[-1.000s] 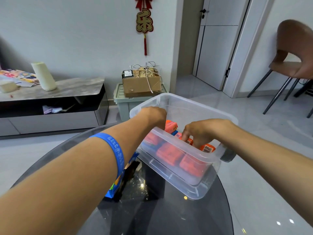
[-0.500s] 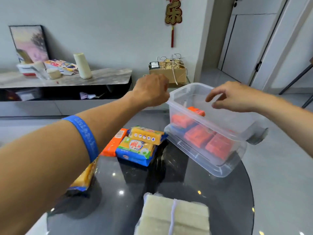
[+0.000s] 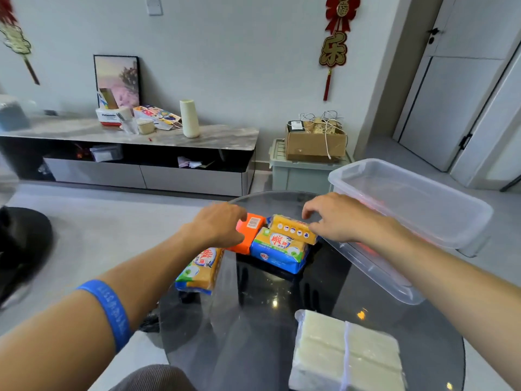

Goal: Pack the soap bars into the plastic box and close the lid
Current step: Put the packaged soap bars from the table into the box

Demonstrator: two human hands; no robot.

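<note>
A clear plastic box (image 3: 439,221) stands at the right edge of the round dark glass table (image 3: 253,320), with red-orange soap bars dimly visible through its wall. Left of it lie wrapped soap bars. My left hand (image 3: 218,225) rests on an orange bar (image 3: 249,231). My right hand (image 3: 334,217) touches the upper yellow bar (image 3: 291,228), fingers spread over it, which lies on a yellow-and-blue pack (image 3: 277,251). Another yellow-and-blue pack (image 3: 198,270) lies near my left forearm. A wrapped block of white bars (image 3: 346,354) sits at the table's near edge.
A low TV cabinet (image 3: 135,136) with small items runs along the far wall. A cardboard box (image 3: 314,142) sits on a green storage bin (image 3: 298,173) behind the table. A dark chair (image 3: 22,244) stands at the left.
Both hands have left the plastic box and come down to the left onto the loose soap bars. The view has swung left, so the box now sits further right.
</note>
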